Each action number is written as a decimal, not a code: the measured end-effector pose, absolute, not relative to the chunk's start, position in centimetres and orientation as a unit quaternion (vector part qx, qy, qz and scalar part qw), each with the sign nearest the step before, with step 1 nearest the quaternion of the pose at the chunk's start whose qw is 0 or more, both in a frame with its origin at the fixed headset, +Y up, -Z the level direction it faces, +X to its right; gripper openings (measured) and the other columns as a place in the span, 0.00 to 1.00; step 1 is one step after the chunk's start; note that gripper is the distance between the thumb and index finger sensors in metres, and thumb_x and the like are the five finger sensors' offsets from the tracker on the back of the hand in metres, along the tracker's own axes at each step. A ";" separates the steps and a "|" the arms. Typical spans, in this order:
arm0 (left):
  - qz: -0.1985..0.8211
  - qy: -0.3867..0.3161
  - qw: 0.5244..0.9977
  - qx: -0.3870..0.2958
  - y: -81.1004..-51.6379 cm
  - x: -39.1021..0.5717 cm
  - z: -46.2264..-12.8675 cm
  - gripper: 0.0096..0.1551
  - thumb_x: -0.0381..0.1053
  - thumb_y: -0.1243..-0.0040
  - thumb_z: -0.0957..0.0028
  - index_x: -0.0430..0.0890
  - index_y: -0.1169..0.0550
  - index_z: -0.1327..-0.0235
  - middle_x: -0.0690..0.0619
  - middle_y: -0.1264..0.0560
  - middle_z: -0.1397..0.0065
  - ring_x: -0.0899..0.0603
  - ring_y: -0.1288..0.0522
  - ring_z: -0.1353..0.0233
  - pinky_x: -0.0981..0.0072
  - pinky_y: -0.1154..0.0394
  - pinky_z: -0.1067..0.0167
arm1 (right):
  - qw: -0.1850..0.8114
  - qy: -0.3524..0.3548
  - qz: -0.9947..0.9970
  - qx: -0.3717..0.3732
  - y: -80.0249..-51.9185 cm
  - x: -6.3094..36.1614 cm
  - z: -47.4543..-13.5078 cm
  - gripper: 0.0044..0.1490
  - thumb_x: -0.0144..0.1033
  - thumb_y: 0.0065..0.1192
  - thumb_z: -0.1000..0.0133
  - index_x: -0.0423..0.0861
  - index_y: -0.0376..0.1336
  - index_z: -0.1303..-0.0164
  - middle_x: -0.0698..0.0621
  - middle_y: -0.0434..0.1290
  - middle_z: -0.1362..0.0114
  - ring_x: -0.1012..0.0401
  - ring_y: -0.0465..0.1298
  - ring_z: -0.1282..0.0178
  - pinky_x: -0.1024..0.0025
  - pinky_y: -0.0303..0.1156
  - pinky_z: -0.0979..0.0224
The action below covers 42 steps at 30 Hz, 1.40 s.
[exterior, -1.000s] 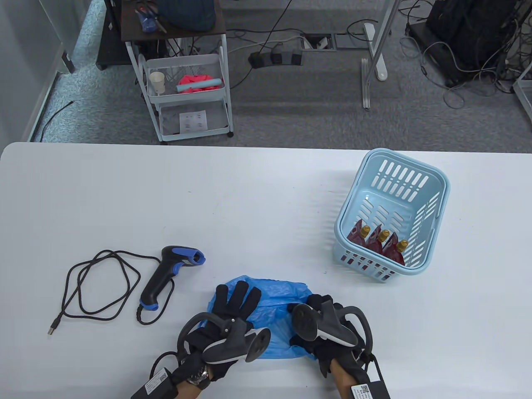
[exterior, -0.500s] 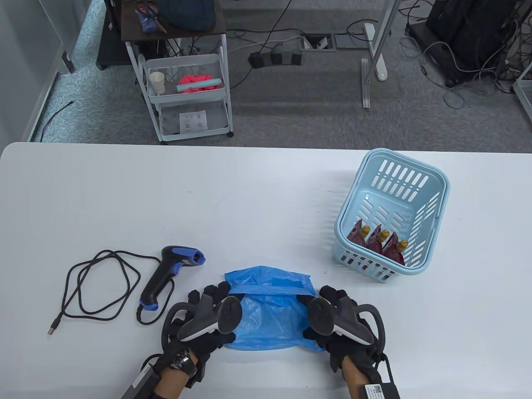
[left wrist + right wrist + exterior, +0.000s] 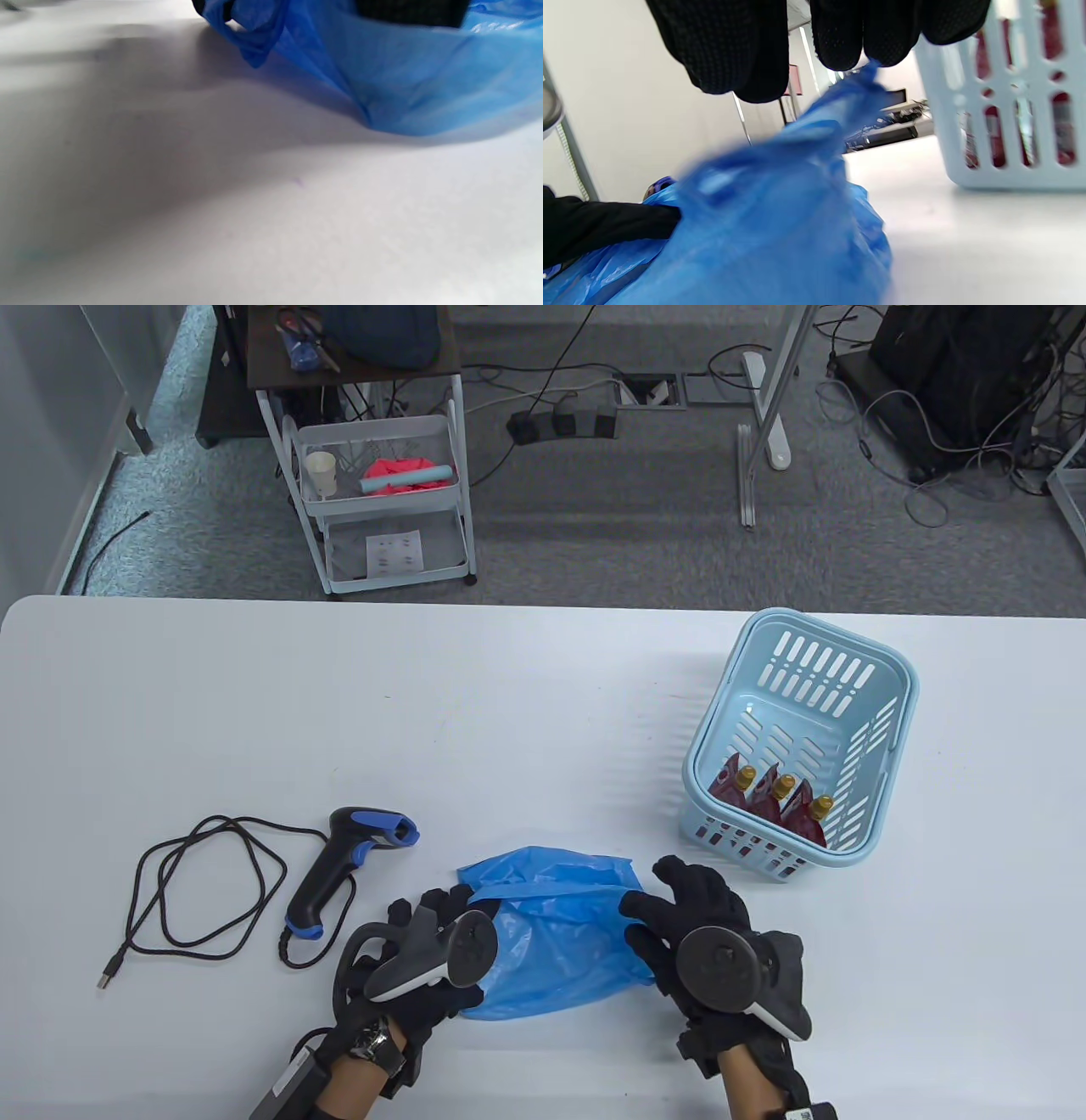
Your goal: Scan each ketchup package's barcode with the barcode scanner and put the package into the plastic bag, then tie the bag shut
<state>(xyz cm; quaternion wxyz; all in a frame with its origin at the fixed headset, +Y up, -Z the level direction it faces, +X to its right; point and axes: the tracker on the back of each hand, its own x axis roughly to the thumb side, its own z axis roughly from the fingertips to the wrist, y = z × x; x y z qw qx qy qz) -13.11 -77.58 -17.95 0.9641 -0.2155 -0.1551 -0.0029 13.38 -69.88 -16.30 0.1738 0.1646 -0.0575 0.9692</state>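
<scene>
A crumpled blue plastic bag [image 3: 560, 950] lies on the white table near its front edge, between my hands. My left hand [image 3: 437, 906] grips the bag's left edge with curled fingers; in the left wrist view the bag [image 3: 424, 84] wraps round the glove. My right hand [image 3: 670, 891] hovers palm down over the bag's right edge, fingers spread and loose. Its fingertips [image 3: 840, 38] hang just above the bag [image 3: 763, 220]. Three red ketchup packages [image 3: 768, 802] with gold caps stand in the light blue basket [image 3: 912, 678]. The black and blue barcode scanner [image 3: 339, 865] lies left of the bag.
The scanner's black cable [image 3: 195, 891] loops across the table at the left. The basket stands at the right, close behind my right hand, as the right wrist view shows [image 3: 1009, 178]. A white cart [image 3: 382, 500] stands on the floor beyond the table.
My right hand has let go of the bag's right edge, risen and turned palm down. My left hand, flat on the bag a second ago, now grips its left edge.
</scene>
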 end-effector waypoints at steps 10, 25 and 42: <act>-0.011 -0.169 0.960 -0.221 -77.6 -12.7 -17.7 0.68 0.63 0.27 0.63 0.59 0.55 0.16 0.51 0.50 0.13 0.34 0.43 0.13 0.29 0.45 0.21 | -0.039 0.088 0.980 0.174 -75.8 9.5 -17.5 0.23 0.45 0.66 0.44 0.50 0.72 0.40 0.41 0.46 0.12 0.39 0.45 0.14 0.32 0.46 0.19; -0.015 -0.165 0.961 -0.220 -77.3 -12.9 -17.7 0.68 0.65 0.27 0.63 0.60 0.56 0.16 0.50 0.51 0.13 0.34 0.45 0.12 0.29 0.45 0.21 | -0.043 0.189 0.976 0.095 -77.1 11.1 -18.4 0.49 0.54 0.69 0.50 0.58 0.51 0.19 0.36 0.32 0.12 0.35 0.35 0.15 0.30 0.45 0.20; 0.195 -0.177 0.955 -0.135 -70.9 -16.5 -18.3 0.46 0.65 0.28 0.60 0.59 0.29 0.25 0.46 0.47 0.13 0.33 0.43 0.13 0.30 0.43 0.22 | -0.033 0.256 0.961 0.103 -77.6 11.3 -18.6 0.64 0.61 0.70 0.55 0.59 0.39 0.15 0.36 0.27 0.13 0.35 0.31 0.15 0.29 0.43 0.19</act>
